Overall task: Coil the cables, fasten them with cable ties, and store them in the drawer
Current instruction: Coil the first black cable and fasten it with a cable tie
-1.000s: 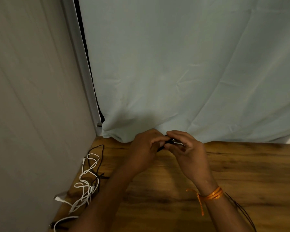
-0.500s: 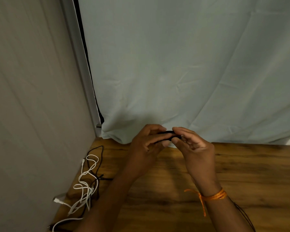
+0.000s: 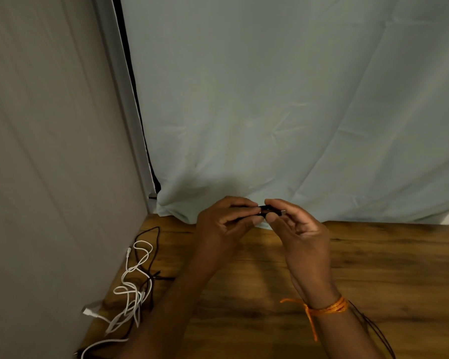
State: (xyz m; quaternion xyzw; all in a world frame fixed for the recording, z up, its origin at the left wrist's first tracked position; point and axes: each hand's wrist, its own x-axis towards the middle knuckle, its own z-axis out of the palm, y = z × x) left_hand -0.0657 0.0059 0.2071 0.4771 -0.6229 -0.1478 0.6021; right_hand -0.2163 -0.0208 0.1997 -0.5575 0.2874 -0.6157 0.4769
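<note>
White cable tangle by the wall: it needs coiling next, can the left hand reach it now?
Likely yes once freed: the left hand pinches a black piece, but nothing blocks the white cable.

**Cables Loose, One Black Piece Held Up**

We see a short black piece (image 3: 266, 210), cable end or tie we cannot tell, pinched level between the fingertips of the left hand (image 3: 226, 224) and the right hand (image 3: 301, 237). A white cable (image 3: 134, 281) lies uncoiled in loose loops at the table's (image 3: 373, 268) left edge, tangled with a black cable (image 3: 153, 244). Thin black strands (image 3: 373, 330) trail at the near right.
</note>
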